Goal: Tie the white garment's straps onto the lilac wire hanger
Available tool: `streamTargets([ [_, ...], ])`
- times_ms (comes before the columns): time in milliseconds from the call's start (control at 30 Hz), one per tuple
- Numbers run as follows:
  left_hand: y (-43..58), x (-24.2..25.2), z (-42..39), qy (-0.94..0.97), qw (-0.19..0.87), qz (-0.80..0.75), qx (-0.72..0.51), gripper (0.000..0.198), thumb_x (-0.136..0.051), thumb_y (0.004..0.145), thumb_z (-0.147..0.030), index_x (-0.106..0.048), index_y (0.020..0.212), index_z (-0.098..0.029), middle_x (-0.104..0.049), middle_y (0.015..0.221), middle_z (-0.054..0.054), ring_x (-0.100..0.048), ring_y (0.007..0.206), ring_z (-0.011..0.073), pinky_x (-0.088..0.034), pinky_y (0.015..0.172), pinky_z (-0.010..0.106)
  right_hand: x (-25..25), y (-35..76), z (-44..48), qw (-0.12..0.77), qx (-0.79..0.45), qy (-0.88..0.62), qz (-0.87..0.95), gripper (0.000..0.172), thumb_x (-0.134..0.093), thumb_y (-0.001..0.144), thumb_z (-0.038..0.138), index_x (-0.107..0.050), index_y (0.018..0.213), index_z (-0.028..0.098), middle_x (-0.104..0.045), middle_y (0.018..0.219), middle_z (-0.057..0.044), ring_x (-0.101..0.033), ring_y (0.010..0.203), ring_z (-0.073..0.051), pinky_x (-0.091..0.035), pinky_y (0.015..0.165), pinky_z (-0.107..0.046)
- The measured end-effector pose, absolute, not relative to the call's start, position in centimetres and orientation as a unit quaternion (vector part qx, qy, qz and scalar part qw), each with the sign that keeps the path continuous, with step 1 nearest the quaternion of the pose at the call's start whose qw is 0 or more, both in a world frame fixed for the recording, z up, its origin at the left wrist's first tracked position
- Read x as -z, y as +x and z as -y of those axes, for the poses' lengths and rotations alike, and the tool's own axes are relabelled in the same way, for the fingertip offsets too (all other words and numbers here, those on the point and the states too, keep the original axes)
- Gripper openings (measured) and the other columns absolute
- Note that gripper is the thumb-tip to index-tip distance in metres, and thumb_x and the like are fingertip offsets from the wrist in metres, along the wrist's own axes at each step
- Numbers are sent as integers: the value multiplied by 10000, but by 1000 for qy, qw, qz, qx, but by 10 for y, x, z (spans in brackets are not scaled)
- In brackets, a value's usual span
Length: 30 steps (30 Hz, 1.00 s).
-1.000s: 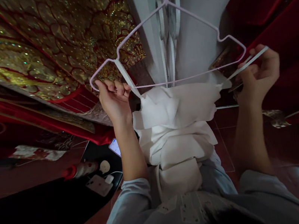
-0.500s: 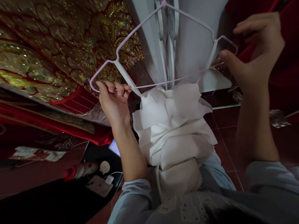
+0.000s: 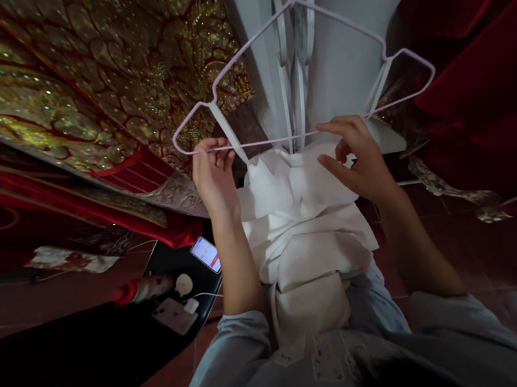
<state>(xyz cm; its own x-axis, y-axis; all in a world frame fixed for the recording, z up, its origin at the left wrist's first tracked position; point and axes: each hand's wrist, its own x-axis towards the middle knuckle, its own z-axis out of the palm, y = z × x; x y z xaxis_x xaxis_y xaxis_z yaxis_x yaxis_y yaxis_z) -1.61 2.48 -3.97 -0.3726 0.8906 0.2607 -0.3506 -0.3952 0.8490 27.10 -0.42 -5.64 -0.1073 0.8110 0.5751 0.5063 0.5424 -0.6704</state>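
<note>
A pale pink clothes hanger [image 3: 274, 140] is held up in front of me. From its two shoulder notches hang the straps [image 3: 227, 129] of a white garment [image 3: 293, 181], whose gathered folds drop down over my lap. My left hand [image 3: 215, 177] is closed around the left part of the hanger's bottom bar, beside the left strap. Near the right part of that bar, in front of the garment's top edge, my right hand [image 3: 358, 155] has thumb and forefinger apart. I see nothing held between them.
Gold sequined red fabric [image 3: 159, 59] hangs at the left, and red cloth [image 3: 476, 54] at the right. A white panel [image 3: 344, 55] stands behind the hanger. On a black table [image 3: 94, 363] lie a lit phone [image 3: 205, 254], another phone [image 3: 174, 316] and a red-capped bottle [image 3: 143, 289].
My right hand has moved left and down from the hanger's right end to the garment's top. The hanger has shifted slightly right, with my left hand still on its bar.
</note>
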Motion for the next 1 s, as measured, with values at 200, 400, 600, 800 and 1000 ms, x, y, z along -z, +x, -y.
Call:
streamTargets([
  [200,-19,43,3,537,382,-422,-623,349,-933,1006,-596,-952,999,-247,-837,984,92,-679,836,229,-540,753,316,65,266,1,498,-165,-460,717,531,-805,1043,578,-747,1529,372,-710,1531,-106,-517,694,-131,-673,738,-427],
  [400,-22,18,14,545,447,-405,-582,351,-986,962,-595,-952,1027,-251,-693,792,53,-512,634,178,-405,566,300,69,263,-1,513,-158,-443,718,528,-797,1065,617,-744,1526,365,-714,1497,-115,-533,695,-130,-649,702,-400],
  [600,-25,-20,19,496,590,-317,-553,393,-993,969,-570,-915,1150,-230,-425,660,-34,-196,505,123,-156,452,293,70,264,0,516,-143,-445,718,491,-788,1069,591,-749,1508,375,-721,1474,-97,-529,692,-129,-645,687,-395],
  [800,-67,-40,-2,317,582,-277,-695,435,-455,1303,-400,-827,1297,-176,-372,664,-37,-116,486,161,-293,419,352,68,268,1,507,-146,-457,716,471,-803,1060,511,-760,1507,367,-723,1503,-87,-540,704,-130,-633,703,-386],
  [1000,-71,15,-16,355,374,-383,-767,163,-885,1063,-413,-913,1030,-256,-444,650,-17,-167,546,126,-139,507,340,65,269,3,507,-146,-453,719,481,-818,1048,464,-766,1520,393,-730,1516,-75,-527,691,-133,-631,713,-404],
])
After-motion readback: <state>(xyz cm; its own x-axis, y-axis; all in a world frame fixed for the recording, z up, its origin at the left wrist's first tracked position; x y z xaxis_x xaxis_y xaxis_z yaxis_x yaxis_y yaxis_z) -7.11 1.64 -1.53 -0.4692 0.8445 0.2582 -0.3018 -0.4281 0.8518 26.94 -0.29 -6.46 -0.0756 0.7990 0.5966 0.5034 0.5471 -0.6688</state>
